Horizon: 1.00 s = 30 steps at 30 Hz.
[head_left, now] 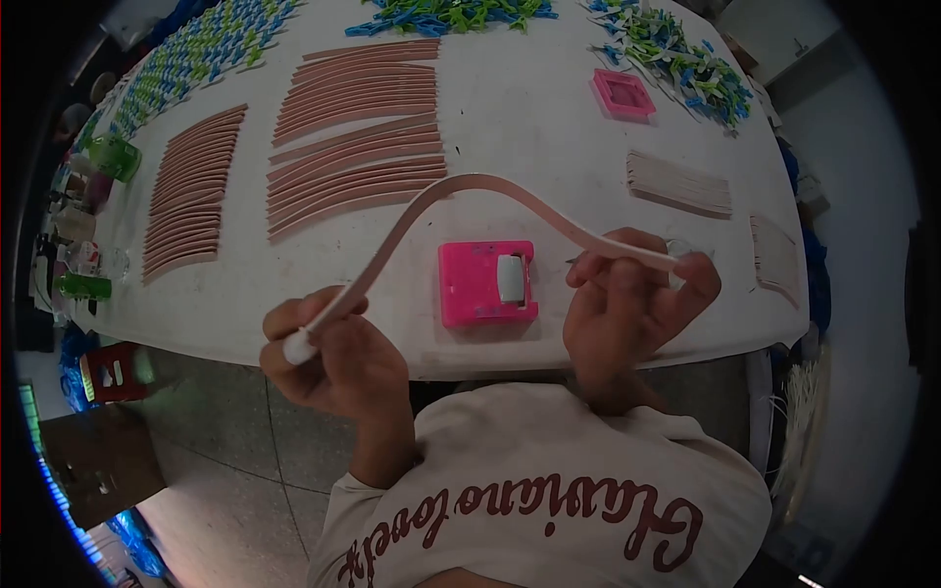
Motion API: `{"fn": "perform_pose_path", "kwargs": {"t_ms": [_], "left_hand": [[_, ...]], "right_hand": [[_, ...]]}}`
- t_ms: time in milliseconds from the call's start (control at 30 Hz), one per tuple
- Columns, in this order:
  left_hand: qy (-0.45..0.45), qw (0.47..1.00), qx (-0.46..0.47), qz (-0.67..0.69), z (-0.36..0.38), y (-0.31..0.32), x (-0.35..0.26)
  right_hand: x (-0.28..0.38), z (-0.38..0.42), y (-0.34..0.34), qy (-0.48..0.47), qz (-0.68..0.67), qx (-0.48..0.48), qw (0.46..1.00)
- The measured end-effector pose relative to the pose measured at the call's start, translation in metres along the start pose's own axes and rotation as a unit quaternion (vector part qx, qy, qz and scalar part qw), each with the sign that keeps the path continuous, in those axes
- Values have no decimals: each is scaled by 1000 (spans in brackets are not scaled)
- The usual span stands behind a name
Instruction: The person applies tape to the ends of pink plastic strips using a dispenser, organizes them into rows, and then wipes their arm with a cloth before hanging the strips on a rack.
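Above the near side of the white table (529,108), holds a pale pink strip (480,180) left to right, arched far, pinched in left hand (343,367) and right hand (622,314). Leaves a pink plastic box (469,284) between, nearer the right hand.

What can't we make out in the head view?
All in the head view:
- Both ends of the pink strip: partly covered by the fingers of the left hand and right hand.
- Clear round item: partly behind the right hand.
- Middle green-and-blue pile: cut off by the top edge.
- Contents of the pink tray: too small and dark.
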<state>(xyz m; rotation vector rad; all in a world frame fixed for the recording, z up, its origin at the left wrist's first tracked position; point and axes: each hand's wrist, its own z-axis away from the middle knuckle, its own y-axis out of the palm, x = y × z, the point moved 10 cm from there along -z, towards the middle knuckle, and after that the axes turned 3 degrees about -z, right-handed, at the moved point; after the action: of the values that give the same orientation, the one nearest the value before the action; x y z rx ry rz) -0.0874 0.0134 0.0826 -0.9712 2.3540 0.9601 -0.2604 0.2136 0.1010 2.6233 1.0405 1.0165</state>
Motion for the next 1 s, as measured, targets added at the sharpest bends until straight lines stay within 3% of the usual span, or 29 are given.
{"fn": "perform_pose_path", "kwargs": {"t_ms": [67,100,167,267,467,867,1000], "left_hand": [[-80,991,-92,51,-7,-31,21],[-119,980,-138,76,-7,-46,30],[-137,976,-155,61,-7,-61,37],[-163,969,-175,63,-4,-70,42],[-171,966,-164,102,-15,-89,46],[-222,968,-14,113,-23,-115,44],[-249,963,19,104,-18,-120,46]], "right_hand": [[-19,-1,-21,70,-46,-86,993],[-20,-3,-20,71,-51,-84,993],[-41,4,-37,161,-124,-194,960],[-58,10,-39,231,-145,-207,939],[-80,25,-27,353,-191,-205,893],[-105,23,-13,432,-263,-91,858],[-105,16,-6,441,-224,-45,868]]}}
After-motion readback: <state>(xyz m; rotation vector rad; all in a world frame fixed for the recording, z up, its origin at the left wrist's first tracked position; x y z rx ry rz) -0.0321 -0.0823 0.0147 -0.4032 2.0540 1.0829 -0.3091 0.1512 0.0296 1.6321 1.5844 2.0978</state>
